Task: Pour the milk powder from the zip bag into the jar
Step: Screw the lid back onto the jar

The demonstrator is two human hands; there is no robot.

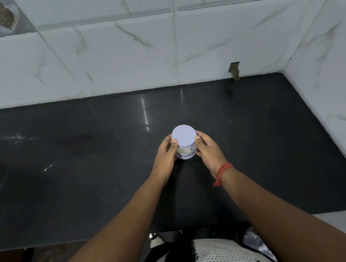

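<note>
A small clear jar [187, 152] stands on the black countertop [89, 177], near its middle. A round pale lid [184, 136] covers its top. A white label with handwritten letters wraps the body, and pale powder shows through the glass above it. My left hand [165, 155] grips the jar's left side, thumb up by the lid's edge. My right hand [209, 150] grips the right side, thumb against the lid's rim. A red thread is tied round my right wrist. No zip bag is in view.
White marble-look tiled walls [122, 58] close the counter at the back and on the right, meeting in a corner at the upper right. A chipped gap [234, 70] shows in the tile at the counter's back edge. The counter's front edge runs just above my patterned shirt [207, 257].
</note>
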